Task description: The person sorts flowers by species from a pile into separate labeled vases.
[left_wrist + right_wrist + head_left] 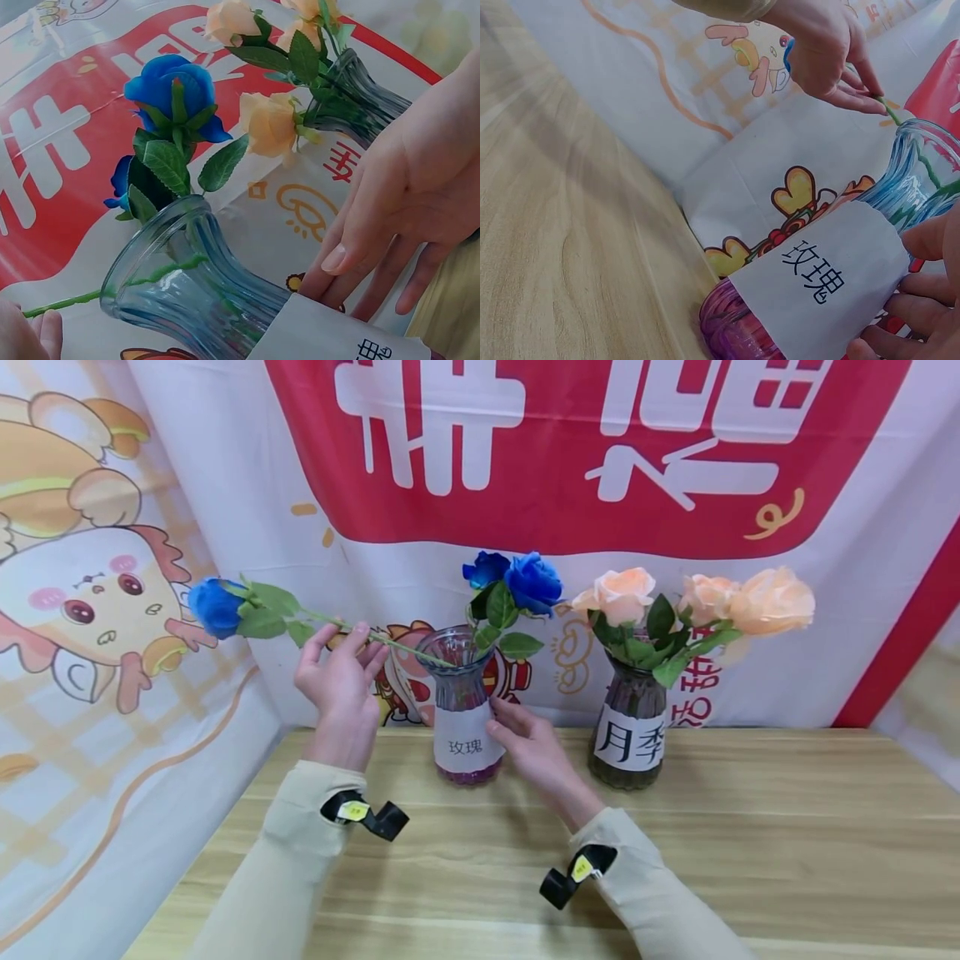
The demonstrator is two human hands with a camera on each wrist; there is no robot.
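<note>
My left hand (341, 685) pinches the green stem of a blue rose (217, 607). The bloom points left and the stem slants down to the right, its lower end inside the mouth of a ribbed glass vase (468, 770). This vase has a white paper label (467, 739) and a purple base. Two blue roses (532, 582) stand in it, leaning right. At the vase's right side is my right hand (536, 747), its extended fingers touching near the label's edge. In the right wrist view, the left hand (829, 56) is beyond the vase rim.
To the right stands a dark glass vase (626, 777) with a label and several peach roses (772, 600). Both vases are on a wooden table (750, 843), close to a printed cloth backdrop (247, 527) behind and at the left.
</note>
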